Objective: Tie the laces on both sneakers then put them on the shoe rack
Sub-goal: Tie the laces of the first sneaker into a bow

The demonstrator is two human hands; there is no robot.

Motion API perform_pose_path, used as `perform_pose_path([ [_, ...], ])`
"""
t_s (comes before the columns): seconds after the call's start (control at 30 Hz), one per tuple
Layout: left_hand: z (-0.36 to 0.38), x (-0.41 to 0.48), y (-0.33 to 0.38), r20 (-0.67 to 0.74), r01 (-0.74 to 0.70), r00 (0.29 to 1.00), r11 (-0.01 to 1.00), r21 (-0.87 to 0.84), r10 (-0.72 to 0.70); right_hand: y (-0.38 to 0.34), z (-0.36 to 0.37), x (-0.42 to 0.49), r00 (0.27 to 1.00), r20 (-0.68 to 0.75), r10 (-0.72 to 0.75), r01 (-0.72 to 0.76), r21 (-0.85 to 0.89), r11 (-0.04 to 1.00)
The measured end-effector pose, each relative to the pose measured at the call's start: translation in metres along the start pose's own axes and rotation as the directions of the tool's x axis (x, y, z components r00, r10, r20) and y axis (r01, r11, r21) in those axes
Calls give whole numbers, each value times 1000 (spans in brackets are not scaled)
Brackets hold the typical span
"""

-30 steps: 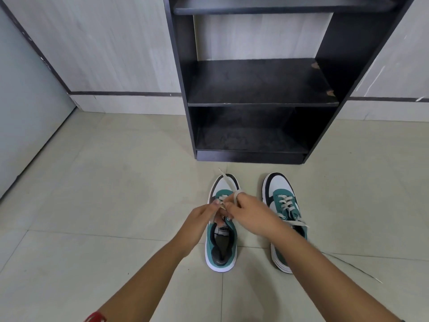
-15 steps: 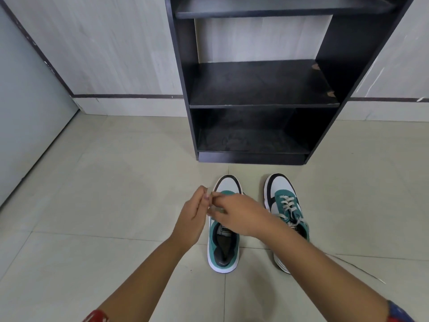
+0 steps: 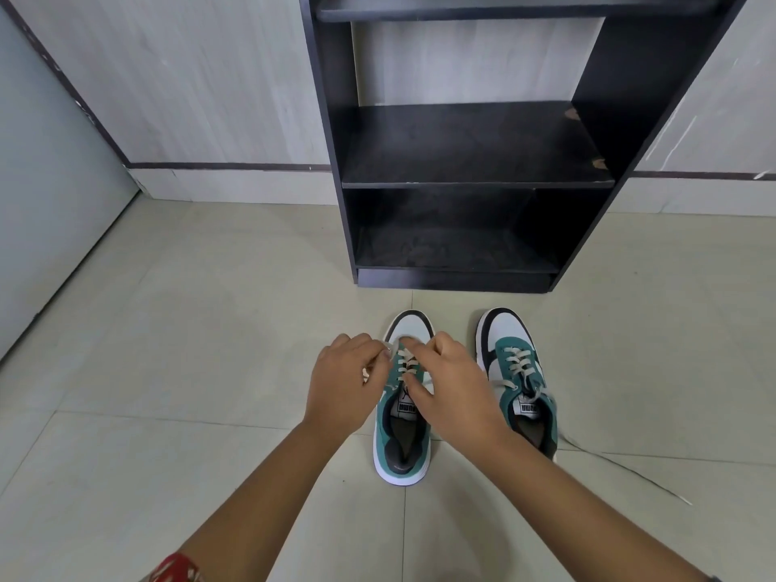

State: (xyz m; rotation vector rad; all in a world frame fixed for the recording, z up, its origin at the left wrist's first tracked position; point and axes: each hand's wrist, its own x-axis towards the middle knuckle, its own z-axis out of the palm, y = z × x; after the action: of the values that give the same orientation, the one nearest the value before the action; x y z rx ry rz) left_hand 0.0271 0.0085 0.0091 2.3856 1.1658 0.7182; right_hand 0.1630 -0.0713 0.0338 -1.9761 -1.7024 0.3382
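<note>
Two green, white and black sneakers stand side by side on the floor, toes toward a black shoe rack [image 3: 474, 184]. Over the left sneaker [image 3: 402, 438] my left hand [image 3: 346, 382] pinches a cream lace at the shoe's left side. My right hand [image 3: 455, 386] is on the right side, fingers curled, one finger pressed onto the laces near the tongue. The right sneaker [image 3: 518, 371] is untouched. Its lace [image 3: 621, 468] trails loose across the floor to the right.
The rack has two open shelves, both bare, and stands against a pale wall. A grey door [image 3: 46, 182] is at the left. The floor [image 3: 189, 329] is light tile.
My hands have drawn apart, from bunched together over the left sneaker's laces to either side of it. The rows of lacing now show between them.
</note>
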Motion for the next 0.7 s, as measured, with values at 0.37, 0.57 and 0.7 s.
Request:
perform_pose_path([
  [0.37, -12, 2, -7, -56, -75, 996, 985, -155, 67, 5, -12, 5, 965, 111, 238, -247, 690, 681],
  [0.57, -15, -4, -20, -220, 106, 966, 986, -126, -132, 24, -57, 11, 882, 132, 453, -390, 745, 542],
  [0.7, -13, -10, -33, -253, 283, 921, 955, -86, -295, 46, -66, 11, 847, 132, 515, -473, 630, 616],
])
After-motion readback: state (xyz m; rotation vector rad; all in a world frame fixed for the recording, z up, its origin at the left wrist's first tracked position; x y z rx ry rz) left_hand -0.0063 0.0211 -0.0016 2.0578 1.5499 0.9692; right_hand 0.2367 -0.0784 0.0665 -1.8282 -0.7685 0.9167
